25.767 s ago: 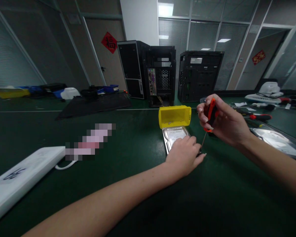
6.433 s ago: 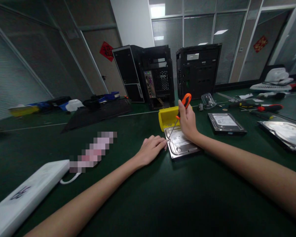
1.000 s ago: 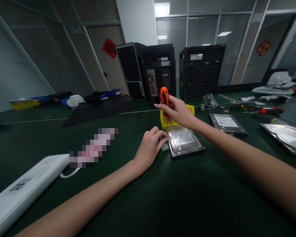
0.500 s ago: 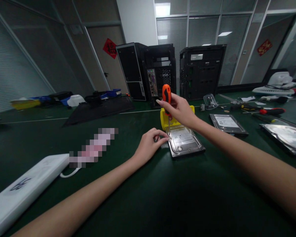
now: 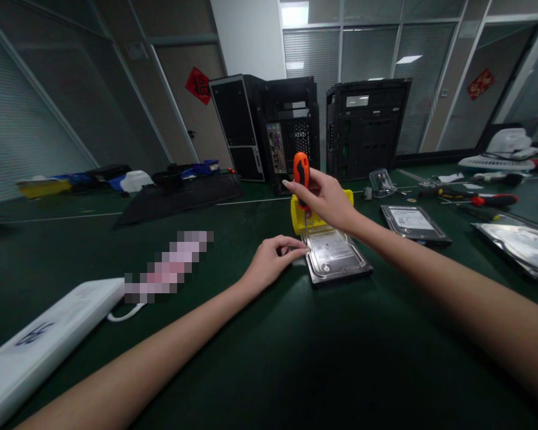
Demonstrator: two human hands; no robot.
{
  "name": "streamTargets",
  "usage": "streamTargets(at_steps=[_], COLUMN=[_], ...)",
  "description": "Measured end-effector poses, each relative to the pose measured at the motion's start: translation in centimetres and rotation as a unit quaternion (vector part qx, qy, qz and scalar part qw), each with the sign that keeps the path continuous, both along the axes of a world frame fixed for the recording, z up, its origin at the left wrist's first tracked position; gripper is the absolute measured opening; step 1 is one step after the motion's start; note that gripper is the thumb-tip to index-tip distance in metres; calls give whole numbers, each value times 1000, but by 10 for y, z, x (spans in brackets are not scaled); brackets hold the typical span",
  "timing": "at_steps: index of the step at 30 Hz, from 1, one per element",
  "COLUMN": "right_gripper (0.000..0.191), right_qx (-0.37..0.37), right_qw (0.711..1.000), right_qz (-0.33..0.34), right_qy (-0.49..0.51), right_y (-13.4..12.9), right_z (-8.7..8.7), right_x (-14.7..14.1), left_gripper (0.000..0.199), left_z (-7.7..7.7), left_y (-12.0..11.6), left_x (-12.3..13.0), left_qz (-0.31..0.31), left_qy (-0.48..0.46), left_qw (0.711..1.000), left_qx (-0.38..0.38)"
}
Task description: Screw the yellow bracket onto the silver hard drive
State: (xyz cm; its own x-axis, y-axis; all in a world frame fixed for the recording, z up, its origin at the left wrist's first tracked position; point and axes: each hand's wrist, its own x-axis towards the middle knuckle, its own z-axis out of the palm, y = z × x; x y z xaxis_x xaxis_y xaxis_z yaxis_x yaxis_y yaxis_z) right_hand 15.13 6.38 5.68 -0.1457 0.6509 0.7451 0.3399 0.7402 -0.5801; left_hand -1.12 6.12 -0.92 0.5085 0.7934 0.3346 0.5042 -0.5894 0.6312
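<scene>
A silver hard drive (image 5: pixel 336 257) lies flat on the dark green table, its top cover facing up. My right hand (image 5: pixel 325 197) grips an orange and black screwdriver (image 5: pixel 301 170) by the handle, held nearly upright. Its shaft points down to the drive's upper left edge; the tip's exact contact is hard to make out. At that same edge, my left hand (image 5: pixel 271 257) has thumb and forefinger closed together on the drive's side, close to the shaft. A yellow holder-like object (image 5: pixel 298 216) stands right behind the drive, partly hidden by my right hand.
To the right lie a second hard drive (image 5: pixel 415 224), an opened-looking drive (image 5: pixel 520 248) and a red-black screwdriver (image 5: pixel 495 200). Black computer cases (image 5: pixel 367 131) stand at the back. A white power strip-like box (image 5: pixel 49 334) lies at the left, near a black mat (image 5: pixel 179 200).
Both hands hold nearly the same pose, and the screwdriver stays upright at the drive's edge. The whole view has shifted very slightly.
</scene>
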Motion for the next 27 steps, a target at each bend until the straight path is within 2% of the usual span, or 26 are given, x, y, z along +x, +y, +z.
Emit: streamTargets(at_steps=[15, 19, 24, 27], right_gripper=[29, 30, 30, 30], right_qx=[3, 11, 15, 11], right_qw=[1000, 1000, 1000, 1000], right_qz=[-3, -1, -2, -3], right_qy=[-9, -1, 2, 1], right_y=[1, 4, 7, 7], right_z=[-1, -2, -4, -5], right_x=[2, 2, 4, 4], left_gripper=[35, 37, 33, 31], left_z=[0, 6, 28, 35], left_y=[2, 7, 20, 26], left_x=[-3, -9, -32, -45], left_qz=[5, 17, -71, -117], left_qy=[22, 41, 146, 176], left_qw=[1000, 999, 985, 974], left_qx=[2, -5, -56, -78])
